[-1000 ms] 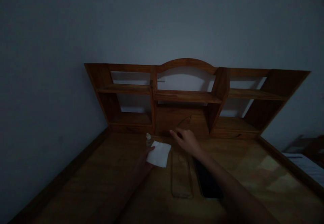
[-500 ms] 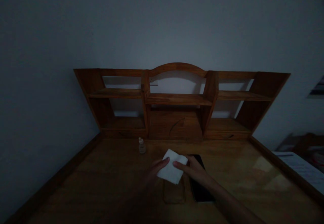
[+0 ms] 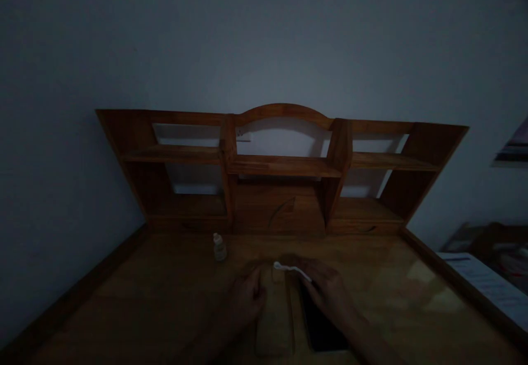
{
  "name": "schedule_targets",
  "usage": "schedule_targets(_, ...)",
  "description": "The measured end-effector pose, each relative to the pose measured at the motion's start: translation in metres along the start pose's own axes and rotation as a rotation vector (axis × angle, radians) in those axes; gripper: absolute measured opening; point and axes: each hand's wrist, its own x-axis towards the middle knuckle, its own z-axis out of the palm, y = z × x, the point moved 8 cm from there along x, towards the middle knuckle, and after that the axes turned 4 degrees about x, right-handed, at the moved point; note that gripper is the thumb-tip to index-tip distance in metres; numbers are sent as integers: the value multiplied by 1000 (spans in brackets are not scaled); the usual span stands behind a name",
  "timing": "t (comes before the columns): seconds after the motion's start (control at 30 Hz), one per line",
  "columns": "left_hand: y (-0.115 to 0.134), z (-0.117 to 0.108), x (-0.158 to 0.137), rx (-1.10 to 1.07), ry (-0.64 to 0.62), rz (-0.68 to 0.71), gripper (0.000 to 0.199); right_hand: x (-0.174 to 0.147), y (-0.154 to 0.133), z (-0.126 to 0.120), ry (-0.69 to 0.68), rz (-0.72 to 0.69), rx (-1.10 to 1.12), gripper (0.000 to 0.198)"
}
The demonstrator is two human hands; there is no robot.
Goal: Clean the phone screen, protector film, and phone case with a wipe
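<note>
Head view is very dark, but from far off I can make out both hands low down over the wooden tabletop (image 3: 177,293). My right hand (image 3: 328,285) has its fingers closed on a thin white cloth (image 3: 293,269), pinched near one end. I see the cloth from its side, so it looks like a wavy white strip. Its free end pokes out to the left, over the top end of a flat see-through case (image 3: 274,326). I can't tell if the cloth touches the case. The case lies on the tabletop between the two hands, with its long sides running toward me. My left hand (image 3: 249,294) is just beside the upper left edge of the case. Its fingers are curled in, and I can't tell if they grip the edge or only rest by it. A black phone (image 3: 324,326) lies to the right of the case, near it, with its top part hidden under my right hand. A small bottle (image 3: 220,248) with a pale top stands upright on the tabletop, past my left hand and well apart from the case. Behind it all is a brown wooden shelf (image 3: 284,165) with a round arch on top, against a plain wall (image 3: 264,40). White paper (image 3: 482,278) with lines on it lies far to the right, past the tabletop's raised edge.
</note>
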Motion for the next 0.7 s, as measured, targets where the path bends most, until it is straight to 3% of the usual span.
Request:
schedule_targets(0.17,10,-3,-1,43,-20,28,70,-5,-10,25,-161,25,27,44)
schedule_targets(0.3,4,-6,2,-26,33,-4,81,-9,-23,37,-234,-23,45,46)
schedule_targets(0.47,-2,-6,2,-340,93,-82,95,-8,-37,39,-280,-84,4,45)
schedule_targets(0.6,3,-9,2,-627,94,-105,91,-11,-41,43,-284,-125,1,50)
schedule_targets(0.7,4,-9,3,-786,88,-105,69,-13,-43,44,-263,-163,-6,59)
